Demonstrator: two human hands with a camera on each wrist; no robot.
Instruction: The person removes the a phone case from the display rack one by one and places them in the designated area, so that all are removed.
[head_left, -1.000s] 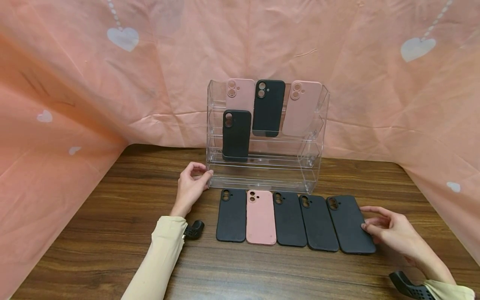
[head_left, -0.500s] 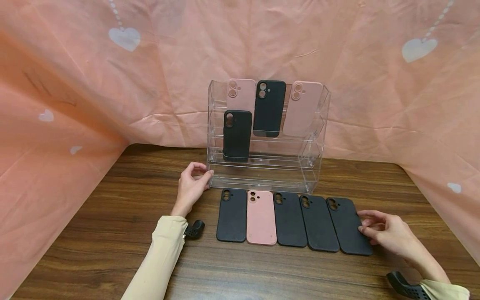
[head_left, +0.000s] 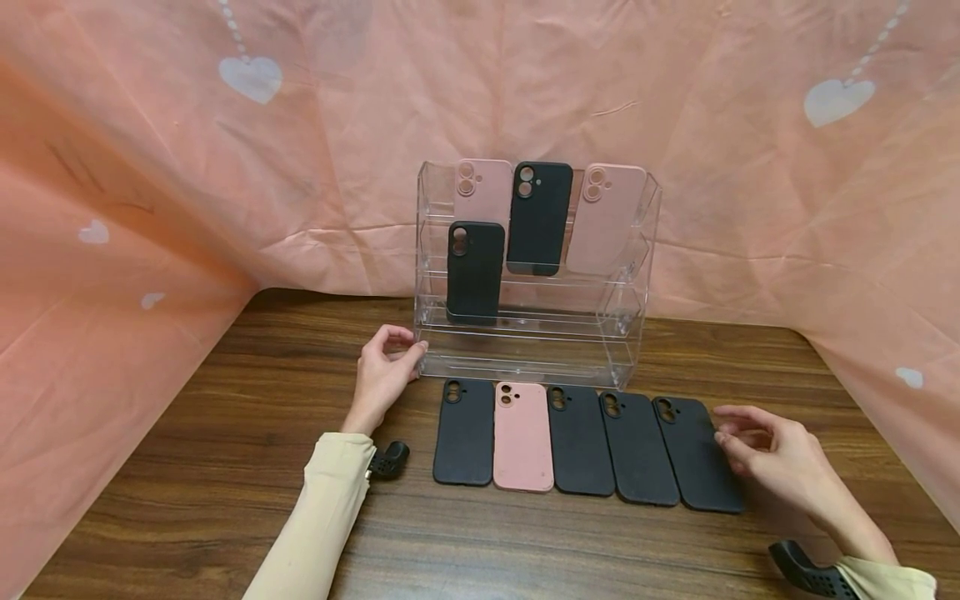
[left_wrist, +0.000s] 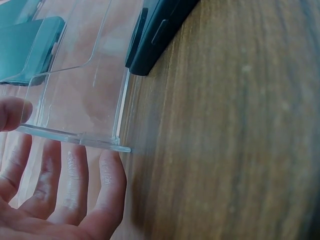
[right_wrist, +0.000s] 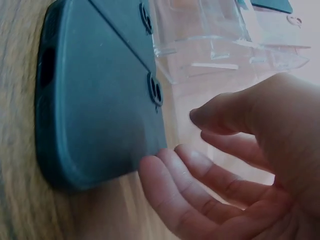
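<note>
with my left hand point(head_left: 381, 375) pinching the side of the stand point(head_left: 525, 368), i'd work the rightmost case point(head_left: 697, 458), flat on the table point(head_left: 585, 550), lightly by its edge so it doesn't skid. my right hand point(head_left: 787, 458) is relaxed, thumb apart from fingers, tips at that edge; whether they touch, i can't tell.

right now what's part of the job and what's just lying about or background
Likely part of the job:
clear rack, gripped by the left hand
four cases in the rack
five cases in front, right hand at the rightmost one

Just background:
wooden table
pink cloth
</note>
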